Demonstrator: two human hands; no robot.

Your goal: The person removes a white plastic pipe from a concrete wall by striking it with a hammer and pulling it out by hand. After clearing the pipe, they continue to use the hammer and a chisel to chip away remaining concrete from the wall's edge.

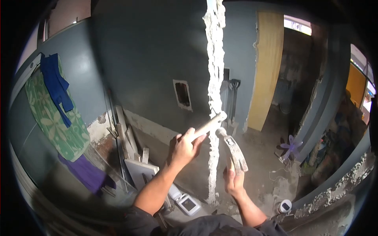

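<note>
A rough white broken edge point(214, 78) runs from top to bottom through the middle of the view. My left hand point(184, 148) is closed round a pale, dusty bar point(204, 128), whose far end lies against that edge. Just right of the edge, my right hand point(235, 181) grips a claw hammer point(235, 151) by its handle, most of which the hand and head hide. The hammer's round face is near the bar's far end, slightly below it, and its claw points down toward me.
Green patterned cloth point(55, 114) and blue cloth point(57, 84) hang at left, above purple cloth point(84, 173). Boards point(126, 137) lean by the wall. A white lamp-like device point(188, 204) lies below. A purple fan point(290, 145) and a round white-rimmed container point(284, 206) are at right.
</note>
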